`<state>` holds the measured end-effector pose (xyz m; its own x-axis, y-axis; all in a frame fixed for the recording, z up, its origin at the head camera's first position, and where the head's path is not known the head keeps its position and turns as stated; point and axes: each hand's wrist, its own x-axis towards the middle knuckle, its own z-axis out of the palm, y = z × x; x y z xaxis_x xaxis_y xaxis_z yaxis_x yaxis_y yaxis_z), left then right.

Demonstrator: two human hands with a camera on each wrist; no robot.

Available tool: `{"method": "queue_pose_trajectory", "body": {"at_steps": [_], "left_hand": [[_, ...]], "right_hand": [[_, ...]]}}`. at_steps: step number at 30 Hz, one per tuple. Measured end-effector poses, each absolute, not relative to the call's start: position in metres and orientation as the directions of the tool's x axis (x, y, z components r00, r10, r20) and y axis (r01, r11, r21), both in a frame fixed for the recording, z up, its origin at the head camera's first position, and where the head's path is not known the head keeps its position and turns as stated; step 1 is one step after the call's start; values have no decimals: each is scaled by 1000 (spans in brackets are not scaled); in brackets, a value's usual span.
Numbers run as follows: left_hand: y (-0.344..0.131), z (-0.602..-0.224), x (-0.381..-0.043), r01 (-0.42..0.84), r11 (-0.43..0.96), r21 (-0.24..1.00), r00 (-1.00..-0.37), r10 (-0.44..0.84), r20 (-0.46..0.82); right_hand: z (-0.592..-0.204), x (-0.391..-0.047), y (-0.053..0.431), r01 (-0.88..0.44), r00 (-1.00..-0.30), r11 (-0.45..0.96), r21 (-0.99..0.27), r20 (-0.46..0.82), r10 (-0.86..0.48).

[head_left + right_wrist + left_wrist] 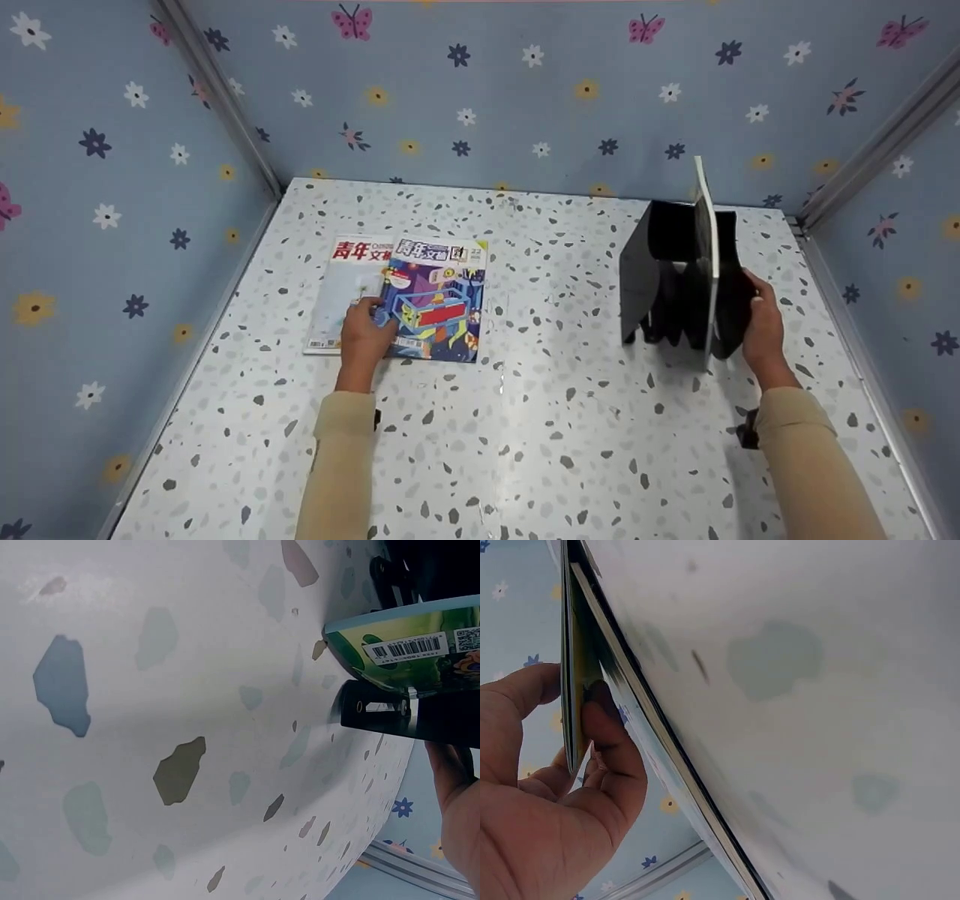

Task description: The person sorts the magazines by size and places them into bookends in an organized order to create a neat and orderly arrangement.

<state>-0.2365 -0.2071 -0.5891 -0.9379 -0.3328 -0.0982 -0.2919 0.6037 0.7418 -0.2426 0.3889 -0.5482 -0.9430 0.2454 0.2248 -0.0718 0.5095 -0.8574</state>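
In the head view my left hand (366, 334) pinches the near left edge of a colorful magazine (442, 307). The left wrist view shows its thin edge (571, 690) between the thumb and curled fingers. That magazine overlaps a pale magazine (334, 300) with red lettering, lying flat beneath it. At the right, my right hand (766, 334) touches the outer right side of a black file holder (637, 277). Its far fingers are partly hidden behind the holder. Another magazine (706, 225) stands upright in the holder; its green cover with a barcode (409, 649) faces the right wrist camera.
A white speckled table (555, 435) lies under everything. Blue flowered panels (510, 97) wall it in at the back and both sides, with metal posts (225, 97) at the corners. Speckled tabletop separates the magazines from the holder.
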Motion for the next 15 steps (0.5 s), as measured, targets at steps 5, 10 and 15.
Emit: {"method": "queue_pose_trajectory", "body": {"at_steps": [5, 10, 15], "left_hand": [[-208, -588, -238, -319, 567, 759, -934, -323, -151], [-208, -586, -240, -338, 550, 764, -934, -293, -202], [-208, -586, -239, -359, 557, 749, -928, -298, -223]], "right_hand": [[-548, -243, 391, -92, -938, 511, -855, 246, 243], [-548, -243, 393, -73, -942, 519, -852, 229, 244], [-548, -244, 393, -68, -950, 511, -857, 212, 229]]}}
